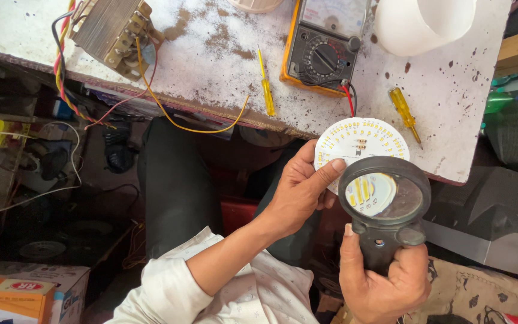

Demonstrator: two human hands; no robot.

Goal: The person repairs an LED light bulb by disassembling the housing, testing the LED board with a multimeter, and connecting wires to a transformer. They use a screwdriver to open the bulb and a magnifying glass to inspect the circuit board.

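Left hand (298, 192): closed on edge of round white LED board (361, 141), thumb across face, board tilted toward eye.
Right hand (382, 279): fist around handle of black magnifier (385, 195), lens just over board's lower part, enlarging yellow chips for inspection.
Board overlapped table (451, 108) near edge.
On table: multimeter (325, 45) near far edge, leads trailing toward board; yellow screwdriver (404, 111) just right of board; slim yellow tester (267, 90) left of meter; transformer (112, 33) at left corner; white cup (421, 21) at right.
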